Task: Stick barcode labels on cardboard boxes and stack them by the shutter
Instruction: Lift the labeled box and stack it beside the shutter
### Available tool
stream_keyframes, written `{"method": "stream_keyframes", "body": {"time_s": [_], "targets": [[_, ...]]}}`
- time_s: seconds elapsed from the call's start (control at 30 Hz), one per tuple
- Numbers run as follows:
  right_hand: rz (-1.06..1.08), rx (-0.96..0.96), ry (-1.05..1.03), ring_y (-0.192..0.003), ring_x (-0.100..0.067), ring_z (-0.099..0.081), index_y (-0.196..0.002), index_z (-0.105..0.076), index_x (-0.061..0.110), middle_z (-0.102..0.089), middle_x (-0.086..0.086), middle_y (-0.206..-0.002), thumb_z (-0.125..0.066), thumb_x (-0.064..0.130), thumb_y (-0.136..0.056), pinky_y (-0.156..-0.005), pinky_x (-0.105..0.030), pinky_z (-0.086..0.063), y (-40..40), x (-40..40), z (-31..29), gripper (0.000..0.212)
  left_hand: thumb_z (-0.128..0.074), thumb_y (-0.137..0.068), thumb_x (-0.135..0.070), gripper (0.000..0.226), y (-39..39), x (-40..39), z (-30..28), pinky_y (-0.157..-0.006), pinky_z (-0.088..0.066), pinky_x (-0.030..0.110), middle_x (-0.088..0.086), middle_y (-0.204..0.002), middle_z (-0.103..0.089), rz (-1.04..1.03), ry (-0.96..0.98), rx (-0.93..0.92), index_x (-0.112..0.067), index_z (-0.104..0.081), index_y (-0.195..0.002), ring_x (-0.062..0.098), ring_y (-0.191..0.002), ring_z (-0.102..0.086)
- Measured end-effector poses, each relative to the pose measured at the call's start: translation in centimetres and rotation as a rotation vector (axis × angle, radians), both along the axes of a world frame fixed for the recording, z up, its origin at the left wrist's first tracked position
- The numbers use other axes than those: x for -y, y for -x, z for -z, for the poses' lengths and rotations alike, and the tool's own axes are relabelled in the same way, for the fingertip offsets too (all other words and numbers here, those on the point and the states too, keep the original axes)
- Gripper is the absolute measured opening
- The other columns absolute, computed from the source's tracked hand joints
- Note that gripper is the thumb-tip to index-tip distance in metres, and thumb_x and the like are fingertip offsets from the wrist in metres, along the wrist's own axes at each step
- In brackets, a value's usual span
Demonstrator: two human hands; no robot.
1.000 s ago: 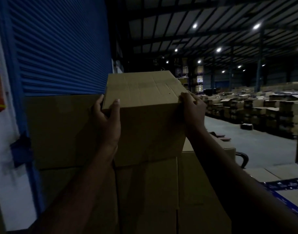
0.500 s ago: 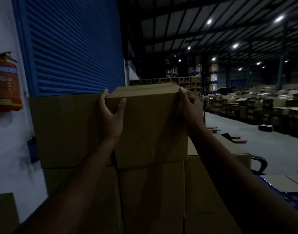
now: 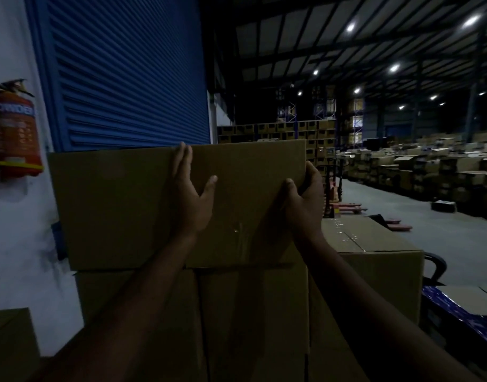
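While both arms reach up and forward, the plain brown cardboard box (image 3: 247,199) sits on the top tier of the brown cardboard stack (image 3: 253,312), directly in front of the blue ribbed roller shutter (image 3: 126,73). Its upper edge reaches the shutter's lower slats, and its left side touches a second brown cardboard box (image 3: 112,210) of the same height, which also stands in front of the shutter. The left hand (image 3: 190,199) lies flat against the near face of the box at its left edge, fingers straight and pointing up to the top rim, thumb spread out to the right; it presses rather than grasps. The right hand (image 3: 303,199) clasps the box's right edge, thumb on the near face and fingers curled round the corner onto the side. A strip of clear tape (image 3: 241,238) glints low on the near face; whether a barcode label is on it cannot be told in the dim light. To the right of the shutter, a lower taped cardboard box (image 3: 374,249) stands beside the stack. Left of the shutter, a red fire extinguisher (image 3: 13,133) hangs on the white wall (image 3: 16,244). Far to the right of the shutter, rows of cardboard cartons (image 3: 429,172) cover the warehouse floor (image 3: 418,224) under ceiling lamps (image 3: 394,68).
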State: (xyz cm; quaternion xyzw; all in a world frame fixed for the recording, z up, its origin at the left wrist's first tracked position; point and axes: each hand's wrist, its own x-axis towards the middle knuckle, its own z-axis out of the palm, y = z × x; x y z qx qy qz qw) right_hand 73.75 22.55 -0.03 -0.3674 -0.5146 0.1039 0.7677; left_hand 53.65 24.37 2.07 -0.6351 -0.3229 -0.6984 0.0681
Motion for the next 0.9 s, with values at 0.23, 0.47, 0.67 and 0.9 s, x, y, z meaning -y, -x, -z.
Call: {"method": "stream_keyframes", "body": {"time_s": [0.23, 0.47, 0.67, 0.9], "targets": [[0.289, 0.081, -0.143, -0.115, -0.013, -0.044, -0.125, -0.043, 0.013, -0.037, -0.005, -0.128, -0.062, 0.001, -0.083, -0.091, -0.016, -0.046, 0.1, 0.2, 1.0, 0.047, -0.072, -0.090, -0.012, 0.073, 0.2, 0.5, 1.6, -0.122, -0.021, 0.026, 0.007, -0.162, -0.028, 0.016, 0.046, -0.040, -0.005, -0.034, -0.152, 0.015, -0.150, -0.022], [0.392, 0.240, -0.204, -0.118, -0.011, -0.035, -0.114, -0.050, 0.018, -0.039, -0.007, -0.124, -0.063, 0.006, -0.083, -0.090, -0.011, -0.037, 2.4, 2.5, 2.9, 0.036, -0.073, -0.088, -0.009, 0.073, 1.1, 2.9, 5.0, -0.121, -0.026, 0.032, 0.006, -0.160, -0.030, -0.002, 0.042, -0.112, -0.006, -0.037, -0.151, 0.014, -0.151, -0.022], [0.192, 0.363, -0.132, -0.107, -0.011, -0.047, -0.108, -0.057, 0.013, -0.046, -0.003, -0.117, -0.065, 0.010, -0.087, -0.084, -0.014, -0.042, 6.9, 5.2, 5.7, 0.023, -0.072, -0.088, -0.014, 0.071, 3.6, 6.3, 9.0, -0.120, -0.026, 0.025, 0.004, -0.160, -0.032, -0.053, 0.103, -0.143, -0.008, -0.038, -0.150, 0.011, -0.150, -0.024], [-0.152, 0.429, -0.066, -0.100, -0.014, -0.054, -0.105, -0.055, 0.019, -0.051, 0.005, -0.104, -0.065, 0.015, -0.086, -0.082, -0.039, -0.050, 14.7, 6.3, 10.9, 0.022, -0.067, -0.091, -0.032, 0.059, 10.2, 10.6, 15.6, -0.109, -0.043, 0.034, -0.007, -0.148, -0.045, -0.189, 0.198, -0.016, -0.026, -0.040, -0.143, 0.012, -0.136, -0.045]]}}
